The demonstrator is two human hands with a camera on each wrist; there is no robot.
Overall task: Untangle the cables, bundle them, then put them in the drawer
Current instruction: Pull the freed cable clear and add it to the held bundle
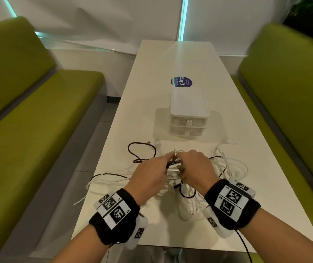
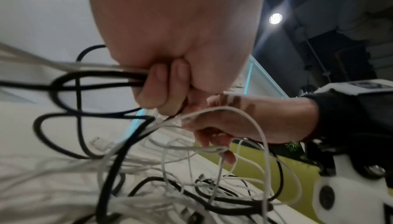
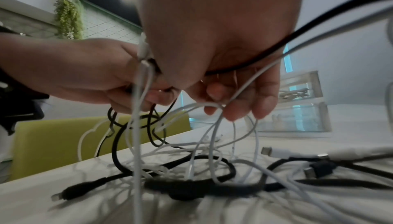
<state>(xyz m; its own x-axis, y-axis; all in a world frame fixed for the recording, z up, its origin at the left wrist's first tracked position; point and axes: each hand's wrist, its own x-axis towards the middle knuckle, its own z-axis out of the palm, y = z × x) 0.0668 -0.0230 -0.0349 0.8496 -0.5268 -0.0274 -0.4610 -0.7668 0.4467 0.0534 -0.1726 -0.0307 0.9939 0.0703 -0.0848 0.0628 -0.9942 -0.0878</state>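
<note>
while l hand grips cables, r hand fingers hook strands.

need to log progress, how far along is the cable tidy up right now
Early. Done: little; the cables are a loose black and white tangle on the table. In hand: the left hand and right hand grip several cables, plug ends gathered between them. Left: separating, bundling and storing. The drawer unit has both drawers shut; something cable-like already shows in the upper one.
</note>
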